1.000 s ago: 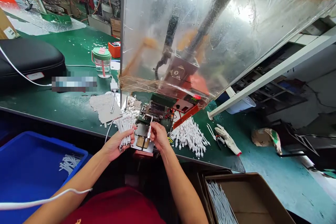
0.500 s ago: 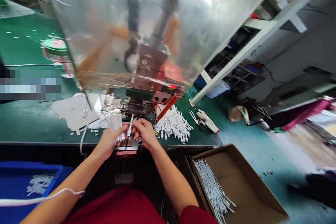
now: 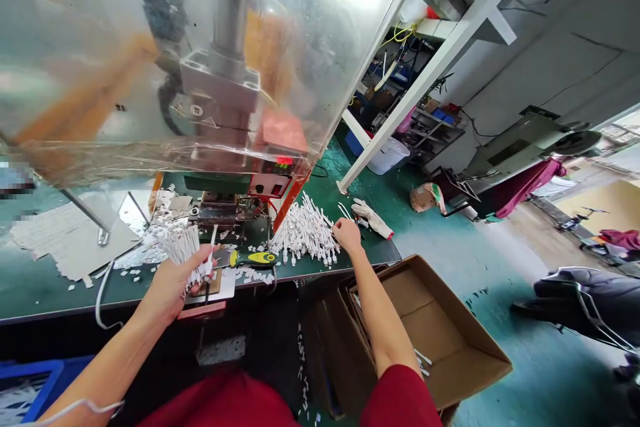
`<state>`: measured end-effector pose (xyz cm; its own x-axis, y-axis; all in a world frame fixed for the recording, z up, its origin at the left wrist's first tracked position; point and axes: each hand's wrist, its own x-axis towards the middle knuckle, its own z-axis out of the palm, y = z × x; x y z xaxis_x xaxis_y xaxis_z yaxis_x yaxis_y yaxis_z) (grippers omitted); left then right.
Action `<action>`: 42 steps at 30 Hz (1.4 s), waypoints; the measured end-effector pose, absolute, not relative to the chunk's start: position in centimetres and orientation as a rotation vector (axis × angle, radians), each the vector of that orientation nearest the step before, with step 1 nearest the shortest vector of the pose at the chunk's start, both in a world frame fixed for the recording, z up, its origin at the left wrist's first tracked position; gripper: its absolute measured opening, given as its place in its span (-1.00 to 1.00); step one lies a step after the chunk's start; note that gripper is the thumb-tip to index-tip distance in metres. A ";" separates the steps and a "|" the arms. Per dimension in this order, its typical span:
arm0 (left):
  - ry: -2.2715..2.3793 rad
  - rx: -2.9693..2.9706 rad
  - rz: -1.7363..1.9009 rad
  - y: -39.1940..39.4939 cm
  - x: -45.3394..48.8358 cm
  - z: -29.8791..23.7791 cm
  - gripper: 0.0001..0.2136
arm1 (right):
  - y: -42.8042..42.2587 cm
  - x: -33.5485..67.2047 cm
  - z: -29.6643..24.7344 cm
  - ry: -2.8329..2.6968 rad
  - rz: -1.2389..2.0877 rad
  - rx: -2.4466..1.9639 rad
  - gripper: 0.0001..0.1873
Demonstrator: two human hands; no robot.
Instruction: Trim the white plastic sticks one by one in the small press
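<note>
Head view is showing a blue plastic bin [image 3: 30, 369] sitting at 8 o'clock from your left hand [image 3: 167, 283], and a torn grey cardboard sheet [image 3: 70, 233] lying at 10. Your left hand is gripping, fingers wrapped nearly closed, a fanned bundle of slim white strips [image 3: 183, 243]; a slackening thumb could be letting some slide out. Dark metal press tooling [image 3: 217, 208] is sitting at 1 o'clock, probably near enough to be pinching fingers if it cycles. Between 2 and 3 o'clock, a scraper with a yellow-and-black handle [image 3: 255, 258] is lying near that hand; a careless sweep could be knocking it off. Farther right, a loose pile of white strips [image 3: 307, 233] is lying on the bench. At its 3 o'clock your right hand [image 3: 349, 233] is resting, fingers curled; their tips are hidden, so I'm not telling whether they're holding anything. Strips are crossing there, so pulling one could be dragging neighbours over the edge.
</note>
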<state>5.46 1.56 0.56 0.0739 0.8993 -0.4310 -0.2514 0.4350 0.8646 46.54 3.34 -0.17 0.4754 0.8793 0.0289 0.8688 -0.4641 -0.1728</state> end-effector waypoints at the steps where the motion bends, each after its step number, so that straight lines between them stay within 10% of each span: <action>1: 1.190 0.698 0.982 1.6 5.6 0.6 -0.56 | 3.4 46.6 -0.4 -1.547 0.090 -2.555 -0.86; 15: 1.058 0.632 1.020 -0.6 2.7 1.3 -0.69 | 3.5 44.9 1.5 -1.261 0.167 -2.210 -0.90; 26: 0.800 0.360 1.071 0.4 0.4 0.4 -0.76 | -1.2 21.4 1.5 -0.984 1.429 -1.282 -0.63; 42: 0.770 0.384 1.046 0.0 -0.1 -0.6 -0.79 | 2.6 17.6 0.5 -0.865 1.405 -1.294 -0.65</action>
<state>-0.12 0.04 -0.60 0.2780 0.8807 -0.3836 -0.6274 0.4688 0.6217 17.58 2.63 0.46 0.0698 0.9618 -0.2649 -0.1970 -0.2470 -0.9488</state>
